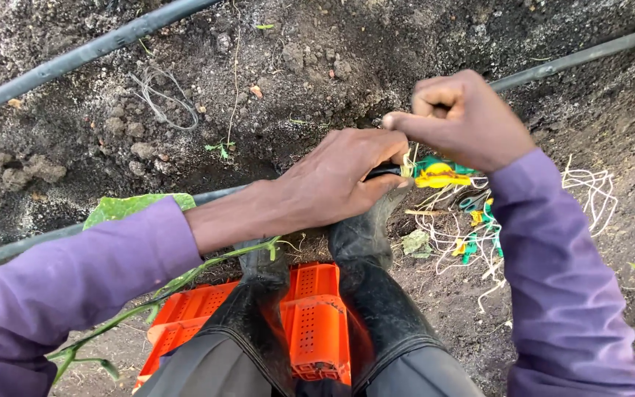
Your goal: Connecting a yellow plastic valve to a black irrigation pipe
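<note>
I see my left hand [332,184] gripping a black hose [53,239] above the soil. My right hand's [464,117] fingers pinch pale string at a yellow-green clip [439,175], touching the hose.

Both arms in purple sleeves reach forward, hands meeting at centre. Left hand [339,180] palm down, fingers curled in a pinch at its tips. Right hand [464,117] slightly higher, fisted, thumb pressed forward against left fingertips. Legs in black boots below.

Orange crate [316,316], black boots [365,239], perhaps wire loop [162,103] on soil [75,132]
</note>
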